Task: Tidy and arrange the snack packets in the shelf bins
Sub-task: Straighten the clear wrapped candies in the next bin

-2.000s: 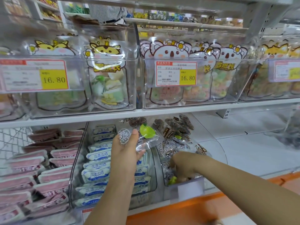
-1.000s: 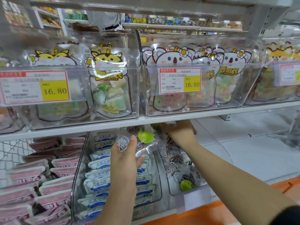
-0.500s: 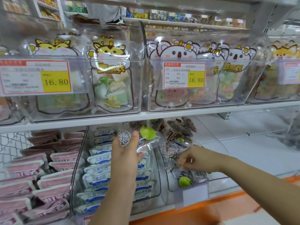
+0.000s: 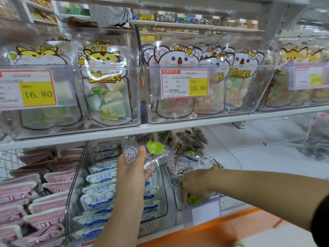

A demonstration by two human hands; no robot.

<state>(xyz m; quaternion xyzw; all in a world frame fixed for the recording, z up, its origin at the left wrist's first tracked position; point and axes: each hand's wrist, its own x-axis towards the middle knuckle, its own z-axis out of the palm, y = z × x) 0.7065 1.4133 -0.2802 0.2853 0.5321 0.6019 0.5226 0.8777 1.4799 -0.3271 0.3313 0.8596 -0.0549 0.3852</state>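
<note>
Right hand (image 4: 194,186) has dropped to the front of the clear plastic bin (image 4: 175,198), curled round a green-marked packet (image 4: 194,200); left hand (image 4: 132,168) clamps a transparent green-printed snack packet (image 4: 155,152) above that bin. Probable step: aligning stock; next, slot the held packet in.

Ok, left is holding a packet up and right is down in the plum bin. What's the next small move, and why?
Probably push the front packet back with the right hand, whose fingers curl on it low against the front wall of the bin. That would likely open a slot for the spare packet, which the left hand pinches, raised and waiting.
</note>
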